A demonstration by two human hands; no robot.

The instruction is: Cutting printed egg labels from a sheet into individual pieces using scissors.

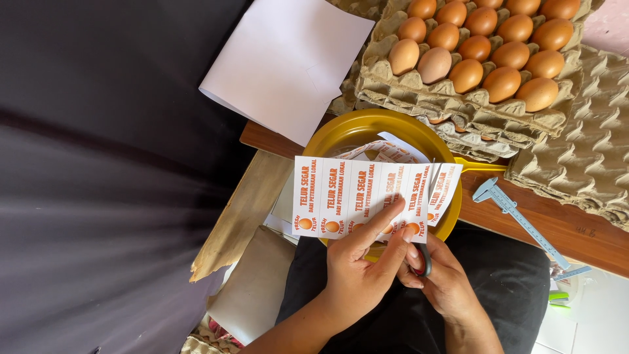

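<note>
My left hand (357, 269) pinches a white strip of printed labels (341, 196) with orange marks, holding it flat over a yellow bowl (347, 131). My right hand (442, 278) grips scissors (426, 255) with a red and black handle; the blades run up behind the strip near its right end. Cut label pieces (386, 152) lie inside the bowl.
Stacked cardboard egg trays (419, 92) hold several brown eggs (485, 46) at the top right. More bare trays (590, 157) lie to the right. A white sheet (282, 59) rests at the top. A grey caliper (517, 219) lies on the wooden board (563, 229). Dark cloth covers the left.
</note>
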